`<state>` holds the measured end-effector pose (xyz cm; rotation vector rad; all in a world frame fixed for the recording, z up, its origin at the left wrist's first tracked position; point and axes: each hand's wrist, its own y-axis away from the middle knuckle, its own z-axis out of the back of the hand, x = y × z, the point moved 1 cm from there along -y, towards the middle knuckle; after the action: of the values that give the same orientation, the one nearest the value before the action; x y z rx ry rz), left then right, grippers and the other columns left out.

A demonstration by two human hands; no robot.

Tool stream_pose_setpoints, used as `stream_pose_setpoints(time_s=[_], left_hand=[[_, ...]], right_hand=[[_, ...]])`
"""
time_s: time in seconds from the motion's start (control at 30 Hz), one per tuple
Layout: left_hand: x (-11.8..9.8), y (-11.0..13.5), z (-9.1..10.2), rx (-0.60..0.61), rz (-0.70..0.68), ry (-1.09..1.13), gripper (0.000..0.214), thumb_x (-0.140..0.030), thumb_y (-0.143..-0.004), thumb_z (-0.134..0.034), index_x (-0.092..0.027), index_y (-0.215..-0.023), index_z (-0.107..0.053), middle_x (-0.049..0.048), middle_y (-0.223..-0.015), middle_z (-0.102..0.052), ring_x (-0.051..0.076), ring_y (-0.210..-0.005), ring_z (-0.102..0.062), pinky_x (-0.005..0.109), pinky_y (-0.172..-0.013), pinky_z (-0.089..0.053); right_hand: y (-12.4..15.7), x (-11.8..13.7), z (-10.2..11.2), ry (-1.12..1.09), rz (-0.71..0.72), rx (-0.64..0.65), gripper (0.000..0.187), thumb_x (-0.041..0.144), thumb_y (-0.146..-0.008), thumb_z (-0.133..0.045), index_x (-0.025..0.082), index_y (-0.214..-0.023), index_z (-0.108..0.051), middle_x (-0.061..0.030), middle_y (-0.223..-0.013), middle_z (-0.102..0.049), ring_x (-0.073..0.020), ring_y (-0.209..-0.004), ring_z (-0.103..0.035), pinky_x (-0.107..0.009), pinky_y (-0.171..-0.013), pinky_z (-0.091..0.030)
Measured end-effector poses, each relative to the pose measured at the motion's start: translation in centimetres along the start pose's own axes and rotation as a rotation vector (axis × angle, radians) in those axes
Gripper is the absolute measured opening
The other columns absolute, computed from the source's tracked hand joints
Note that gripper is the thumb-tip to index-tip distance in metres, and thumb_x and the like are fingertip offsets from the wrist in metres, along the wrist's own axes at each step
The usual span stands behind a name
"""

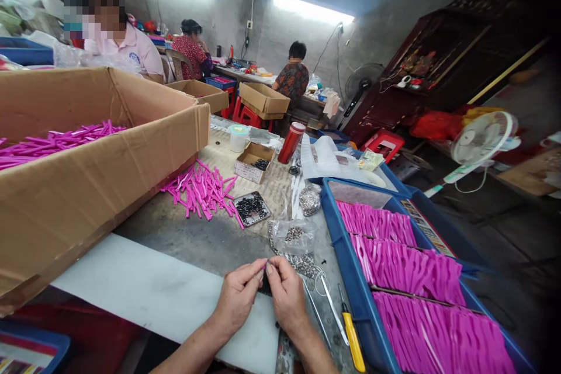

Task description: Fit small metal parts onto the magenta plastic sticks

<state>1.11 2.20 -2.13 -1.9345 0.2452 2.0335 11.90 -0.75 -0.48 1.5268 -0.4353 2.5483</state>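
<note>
My left hand [239, 292] and my right hand [286, 291] meet over the near edge of the table, thumbs and fingers pinched together. Between the fingertips shows a bit of a small purple piece [265, 265]; the fingers cover most of it. Something dark lies below, between the hands, too hidden to name. Just beyond them are clear bags of small metal parts [294, 235] and a small tray of black parts [251, 208]. Loose pink plastic sticks [201, 190] lie in a heap farther back.
A large cardboard box [96, 187] of pink sticks stands left. On the right, a blue crate [326, 210] holds rows of pink pieces. A yellow-handled screwdriver [353, 339] lies beside it. A red cylinder [291, 143] stands farther back. Several people sit beyond.
</note>
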Motion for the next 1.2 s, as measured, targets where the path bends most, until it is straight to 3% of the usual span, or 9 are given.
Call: stream_pose_setpoints(time_s=[0.17, 0.4, 0.63, 0.77, 0.93, 1.2], left_hand=[[0.0, -0.2, 0.0, -0.028, 0.023, 0.058, 0.03, -0.024, -0.072, -0.048, -0.013, -0.094, -0.064, 0.0014, -0.057, -0.058, 0.011, -0.048, -0.049, 0.021, -0.046, -0.045], [-0.3, -0.1, -0.2, -0.032, 0.03, 0.083, 0.029, -0.024, -0.071, -0.049, -0.013, -0.093, -0.065, 0.0039, -0.065, -0.063, 0.012, -0.054, -0.053, 0.022, -0.048, -0.047], [-0.4, 0.1, 0.1, -0.05, -0.012, 0.052, 0.027, -0.025, -0.071, -0.05, -0.017, -0.092, -0.066, 0.0068, -0.079, -0.066, 0.014, -0.06, -0.057, 0.023, -0.051, -0.049], [-0.4, 0.0, 0.0, -0.086, 0.03, 0.118, 0.03, -0.029, -0.07, -0.051, -0.013, -0.091, -0.065, 0.0055, -0.069, -0.064, 0.012, -0.052, -0.053, 0.022, -0.046, -0.047], [-0.1, 0.0, -0.2, -0.072, 0.112, 0.254, 0.034, -0.032, -0.068, -0.054, -0.01, -0.091, -0.065, -0.001, -0.052, -0.052, 0.006, -0.038, -0.037, 0.018, -0.036, -0.035], [0.1, 0.0, -0.3, -0.056, 0.158, 0.325, 0.037, -0.033, -0.066, -0.056, -0.01, -0.094, -0.063, -0.003, -0.053, -0.045, 0.004, -0.038, -0.031, 0.017, -0.035, -0.028]], right_hand=[[0.0, -0.3, -0.6, -0.021, -0.022, -0.013, 0.021, 0.027, -0.082, -0.035, 0.017, -0.068, -0.048, 0.002, -0.058, -0.05, -0.0116, -0.056, -0.047, -0.02, -0.052, -0.036], [0.3, -0.5, -0.9, 0.088, 0.047, -0.114, 0.018, 0.026, -0.081, -0.035, 0.019, -0.071, -0.048, -0.0005, -0.062, -0.053, -0.0135, -0.059, -0.049, -0.023, -0.054, -0.037], [0.2, 0.0, -1.1, 0.042, 0.006, -0.099, 0.023, 0.03, -0.082, -0.032, 0.019, -0.065, -0.044, 0.0012, -0.057, -0.048, -0.0132, -0.055, -0.046, -0.022, -0.051, -0.036], [0.0, -0.1, -1.3, -0.075, -0.047, -0.05, 0.023, 0.032, -0.081, -0.035, 0.018, -0.066, -0.045, 0.0023, -0.056, -0.047, -0.0117, -0.052, -0.046, -0.021, -0.049, -0.036], [0.3, 0.0, -1.3, -0.154, -0.079, -0.01, 0.02, 0.032, -0.081, -0.037, 0.017, -0.072, -0.048, 0.0016, -0.058, -0.051, -0.0119, -0.055, -0.049, -0.02, -0.05, -0.038], [0.6, 0.2, -0.8, -0.158, -0.082, -0.024, 0.02, 0.031, -0.079, -0.04, 0.016, -0.071, -0.05, 0.0006, -0.06, -0.053, -0.0117, -0.055, -0.049, -0.019, -0.051, -0.039]])
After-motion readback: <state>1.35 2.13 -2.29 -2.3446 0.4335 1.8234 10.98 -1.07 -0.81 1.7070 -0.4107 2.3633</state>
